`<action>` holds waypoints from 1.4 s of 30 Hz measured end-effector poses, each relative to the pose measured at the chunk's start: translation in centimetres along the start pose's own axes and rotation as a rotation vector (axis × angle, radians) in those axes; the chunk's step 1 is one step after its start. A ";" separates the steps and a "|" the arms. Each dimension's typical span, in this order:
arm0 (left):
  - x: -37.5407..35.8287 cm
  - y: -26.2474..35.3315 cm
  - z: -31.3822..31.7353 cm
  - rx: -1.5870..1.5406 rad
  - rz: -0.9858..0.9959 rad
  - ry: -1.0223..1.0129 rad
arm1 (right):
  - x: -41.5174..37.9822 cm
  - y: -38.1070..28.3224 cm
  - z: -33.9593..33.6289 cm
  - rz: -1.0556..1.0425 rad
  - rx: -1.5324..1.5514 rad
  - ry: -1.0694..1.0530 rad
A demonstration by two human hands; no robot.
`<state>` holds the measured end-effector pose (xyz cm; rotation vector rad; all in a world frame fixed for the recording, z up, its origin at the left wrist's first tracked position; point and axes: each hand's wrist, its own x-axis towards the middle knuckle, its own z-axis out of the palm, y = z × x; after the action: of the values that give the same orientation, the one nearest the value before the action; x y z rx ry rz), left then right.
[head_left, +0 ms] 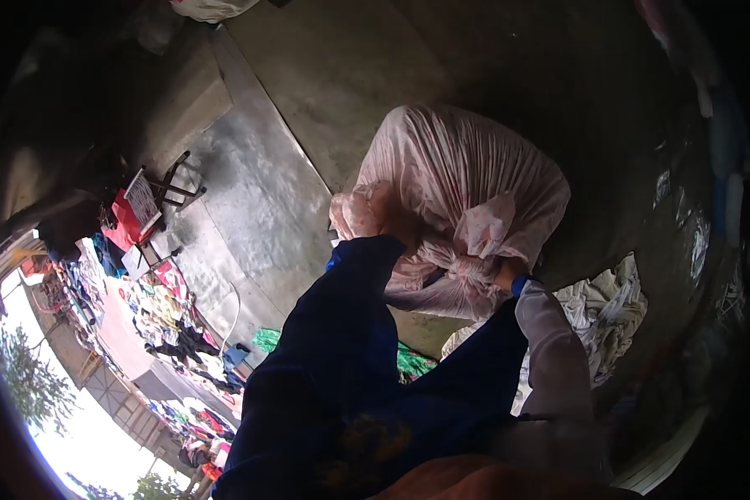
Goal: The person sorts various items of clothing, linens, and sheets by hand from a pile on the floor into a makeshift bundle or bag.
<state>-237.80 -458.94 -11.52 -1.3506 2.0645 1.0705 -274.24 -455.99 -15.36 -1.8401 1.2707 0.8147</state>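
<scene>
A big rounded bundle [467, 158] wrapped in pale pink printed cloth sits on the concrete floor in front of me. Its gathered ends [479, 242] bunch up at the near side. My left hand [387, 215], coming out of a dark blue sleeve, is pressed into a fold of the pink cloth at the bundle's left edge and grips it. My right hand [503, 272], with a blue cuff and pale sleeve behind it, is closed on the twisted cloth ends at the bundle's near side. Cloth partly hides the fingers of both hands.
A heap of cream and white fabric [604, 308] lies right of my arm. Green cloth [268, 339] lies on the floor beneath my arms. A small wooden stool [177, 185] and red items [127, 223] stand at left, beside several spread-out clothes [171, 321].
</scene>
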 end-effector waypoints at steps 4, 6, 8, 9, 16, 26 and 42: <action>-10.4 -2.7 4.2 -0.170 -0.509 0.488 | -12.2 -7.2 -5.7 -0.099 0.160 -0.090; -14.1 -1.7 9.6 -0.334 -0.540 0.566 | -17.3 -9.6 -5.3 -0.125 0.187 -0.135; -19.8 1.3 8.9 -0.500 -0.392 0.459 | -20.2 -11.2 -6.0 -0.243 0.183 -0.134; -24.0 2.8 5.6 -0.589 -0.282 0.345 | -21.7 -11.9 -7.9 -0.299 0.164 -0.154; -45.4 7.6 -8.9 -0.392 -0.032 0.520 | -30.1 -18.7 -26.0 -0.662 -0.278 -0.038; -69.0 8.9 -15.2 -0.592 -0.186 0.990 | -46.9 -50.3 -48.6 -1.094 -0.340 0.101; -79.5 -14.1 -20.7 -0.429 -0.429 1.199 | -37.2 -73.0 -54.4 -1.274 -0.710 0.157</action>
<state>-190.66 -434.26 52.61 -3.0071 2.0355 0.5165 -211.66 -467.50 59.68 -2.7067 -0.3525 0.3622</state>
